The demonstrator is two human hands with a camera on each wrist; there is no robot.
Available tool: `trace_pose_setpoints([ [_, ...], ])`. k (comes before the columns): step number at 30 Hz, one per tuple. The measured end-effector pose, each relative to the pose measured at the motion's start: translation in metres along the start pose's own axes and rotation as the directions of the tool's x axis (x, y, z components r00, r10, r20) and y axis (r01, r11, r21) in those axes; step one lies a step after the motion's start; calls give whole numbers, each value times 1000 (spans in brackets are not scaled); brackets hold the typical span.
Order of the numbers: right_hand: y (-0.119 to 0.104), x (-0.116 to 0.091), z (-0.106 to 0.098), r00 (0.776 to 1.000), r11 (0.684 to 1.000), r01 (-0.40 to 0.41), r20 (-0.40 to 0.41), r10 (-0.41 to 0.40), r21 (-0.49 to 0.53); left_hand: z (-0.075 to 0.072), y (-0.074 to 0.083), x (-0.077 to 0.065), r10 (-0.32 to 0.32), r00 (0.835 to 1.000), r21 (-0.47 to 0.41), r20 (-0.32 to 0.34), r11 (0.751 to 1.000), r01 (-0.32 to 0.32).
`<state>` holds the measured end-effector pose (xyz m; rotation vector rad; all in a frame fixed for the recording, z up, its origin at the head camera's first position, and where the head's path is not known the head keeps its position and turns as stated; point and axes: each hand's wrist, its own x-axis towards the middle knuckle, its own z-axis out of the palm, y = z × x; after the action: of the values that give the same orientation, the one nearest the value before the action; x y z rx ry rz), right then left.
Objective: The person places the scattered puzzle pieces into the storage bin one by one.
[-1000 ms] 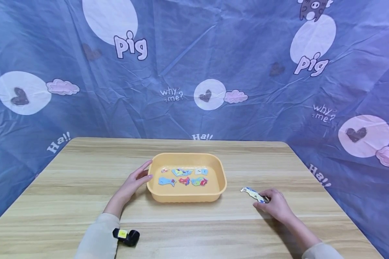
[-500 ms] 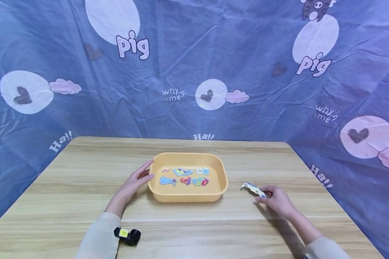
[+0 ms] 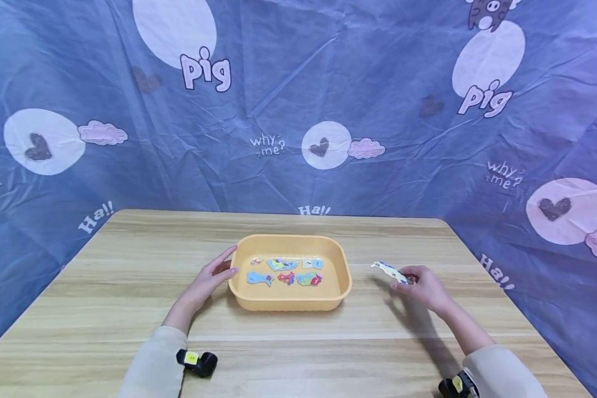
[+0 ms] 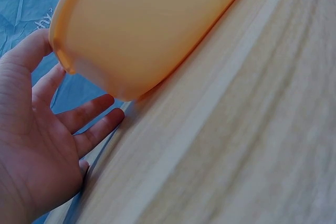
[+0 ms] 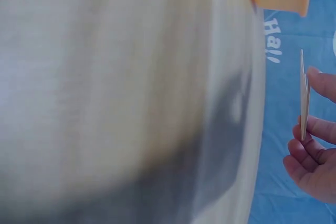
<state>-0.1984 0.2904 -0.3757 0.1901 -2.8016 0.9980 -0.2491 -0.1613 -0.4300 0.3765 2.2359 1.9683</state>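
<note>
A yellow-orange tray (image 3: 288, 304) stands mid-table in the head view. Several flat, irregular, colourful puzzle pieces lie spread inside it, among them a blue one (image 3: 258, 278), a red one (image 3: 286, 278) and a green-and-red one (image 3: 308, 279). At the tray's left end, my left hand (image 3: 204, 287) rests its fingers and thumb against the rim, fingers spread. Right of the tray, my right hand (image 3: 425, 288) pinches a thin cream-and-blue puzzle piece (image 3: 391, 272) between thumb and fingers, held above the table. Edge-on in the right wrist view, the held piece (image 5: 303, 100) shows two thin edges.
The wood-grain table (image 3: 298, 354) extends around the tray. Behind it hangs a blue printed cloth (image 3: 278, 182). A black wrist camera (image 3: 197, 362) sits on the left sleeve, and another black wrist camera (image 3: 457, 384) on the right sleeve.
My right hand has lifted the cream-and-blue puzzle piece up from the table, and its shadow has spread away. The left hand and the tray stay in place; the head view has shifted slightly.
</note>
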Motion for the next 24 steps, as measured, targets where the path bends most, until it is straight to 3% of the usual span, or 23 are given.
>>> trace_pose_setpoints([
  [10,-13,14,-9,1000,1000,23,3,-23,-16,0,1,-1,2,1000,-10,4,1000,-2],
  [24,-34,34,-4,998,999,50,38,-50,18,0,2,0,-22,1000,0,-4,1000,22],
])
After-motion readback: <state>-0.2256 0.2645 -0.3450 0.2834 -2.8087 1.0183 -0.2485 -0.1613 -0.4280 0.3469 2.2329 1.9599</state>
